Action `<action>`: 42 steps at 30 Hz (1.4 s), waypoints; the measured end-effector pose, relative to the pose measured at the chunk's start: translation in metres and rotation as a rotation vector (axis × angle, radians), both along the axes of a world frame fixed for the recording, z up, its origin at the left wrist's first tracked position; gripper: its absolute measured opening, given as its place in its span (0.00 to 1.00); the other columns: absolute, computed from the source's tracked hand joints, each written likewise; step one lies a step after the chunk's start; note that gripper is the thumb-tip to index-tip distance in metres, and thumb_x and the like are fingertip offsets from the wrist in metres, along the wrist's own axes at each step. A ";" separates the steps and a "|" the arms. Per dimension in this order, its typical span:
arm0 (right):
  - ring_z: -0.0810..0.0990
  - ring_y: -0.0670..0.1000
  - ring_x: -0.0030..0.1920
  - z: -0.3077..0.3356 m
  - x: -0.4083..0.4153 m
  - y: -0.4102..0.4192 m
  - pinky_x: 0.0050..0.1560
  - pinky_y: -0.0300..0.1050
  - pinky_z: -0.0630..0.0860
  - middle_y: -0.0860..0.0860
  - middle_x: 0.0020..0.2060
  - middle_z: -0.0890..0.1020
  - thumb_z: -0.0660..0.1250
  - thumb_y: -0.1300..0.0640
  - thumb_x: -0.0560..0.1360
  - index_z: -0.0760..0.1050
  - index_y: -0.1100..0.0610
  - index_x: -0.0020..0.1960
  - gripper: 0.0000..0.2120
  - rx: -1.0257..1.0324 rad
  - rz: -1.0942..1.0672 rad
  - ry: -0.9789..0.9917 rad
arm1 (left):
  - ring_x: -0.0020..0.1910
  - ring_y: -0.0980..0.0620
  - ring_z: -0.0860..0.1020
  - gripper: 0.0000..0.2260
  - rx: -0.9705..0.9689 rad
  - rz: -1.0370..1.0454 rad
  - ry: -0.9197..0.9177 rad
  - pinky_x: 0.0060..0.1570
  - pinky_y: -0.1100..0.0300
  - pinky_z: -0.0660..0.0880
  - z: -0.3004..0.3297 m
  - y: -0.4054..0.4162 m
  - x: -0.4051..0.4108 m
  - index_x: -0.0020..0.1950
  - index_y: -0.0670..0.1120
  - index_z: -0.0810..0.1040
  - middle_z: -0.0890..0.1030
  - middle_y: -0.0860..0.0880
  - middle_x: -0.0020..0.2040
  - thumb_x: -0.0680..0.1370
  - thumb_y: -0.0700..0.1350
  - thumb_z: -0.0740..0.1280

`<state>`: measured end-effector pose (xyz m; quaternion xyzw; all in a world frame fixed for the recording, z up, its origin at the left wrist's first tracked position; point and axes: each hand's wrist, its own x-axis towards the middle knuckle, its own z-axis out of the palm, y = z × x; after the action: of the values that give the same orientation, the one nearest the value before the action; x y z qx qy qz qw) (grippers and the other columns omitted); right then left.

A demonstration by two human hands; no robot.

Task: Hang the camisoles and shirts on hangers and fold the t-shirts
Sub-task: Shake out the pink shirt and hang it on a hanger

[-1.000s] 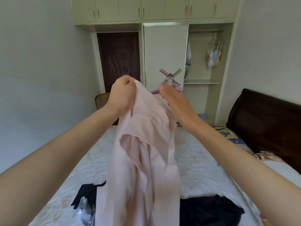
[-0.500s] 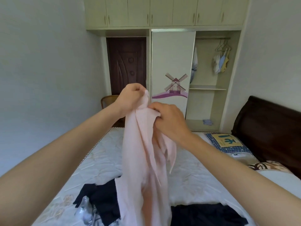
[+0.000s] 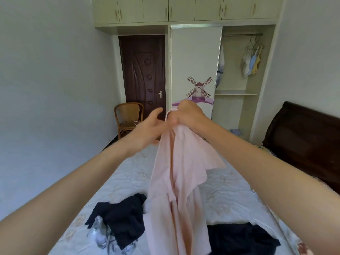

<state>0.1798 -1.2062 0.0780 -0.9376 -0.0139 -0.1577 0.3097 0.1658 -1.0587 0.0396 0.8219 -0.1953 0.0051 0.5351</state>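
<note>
— Over the bed (image 3: 230,190), what hangs there?
— A pink shirt (image 3: 176,181), held up above the mattress, its tail near the dark clothes (image 3: 121,219).
— Who has it?
— The right hand (image 3: 185,115), fingers curled round the bunched top.
— And the left hand (image 3: 149,126)?
— Just beside the cloth, fingers loosely spread, gripping nothing.

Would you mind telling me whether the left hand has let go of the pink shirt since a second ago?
Yes. The left hand gripped the pink shirt at its top earlier; now it is open beside it, while the right hand holds the top.
</note>
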 end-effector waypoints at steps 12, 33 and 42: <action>0.69 0.51 0.32 0.013 -0.001 -0.043 0.30 0.39 0.61 0.51 0.31 0.69 0.72 0.60 0.71 0.68 0.56 0.34 0.13 0.200 0.118 0.095 | 0.37 0.50 0.67 0.20 0.107 0.056 -0.134 0.39 0.56 0.62 -0.046 0.020 0.014 0.38 0.32 0.73 0.70 0.45 0.36 0.79 0.49 0.68; 0.83 0.52 0.49 -0.022 -0.011 -0.090 0.54 0.48 0.79 0.54 0.49 0.85 0.61 0.58 0.81 0.80 0.58 0.55 0.10 0.774 0.400 0.757 | 0.48 0.52 0.81 0.12 -0.219 -0.048 0.322 0.43 0.63 0.79 -0.012 0.045 0.030 0.61 0.49 0.78 0.83 0.47 0.54 0.79 0.41 0.67; 0.85 0.51 0.42 -0.009 -0.016 -0.090 0.46 0.48 0.83 0.53 0.47 0.86 0.67 0.57 0.77 0.82 0.55 0.52 0.07 0.851 0.372 0.674 | 0.52 0.54 0.82 0.36 0.026 -0.344 0.182 0.48 0.67 0.77 -0.004 0.051 0.010 0.53 0.40 0.84 0.85 0.48 0.54 0.56 0.65 0.79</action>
<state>0.1643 -1.2960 0.0688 -0.7105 -0.0143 0.2156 0.6698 0.1762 -1.0073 0.0360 0.7803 -0.2838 -0.1634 0.5328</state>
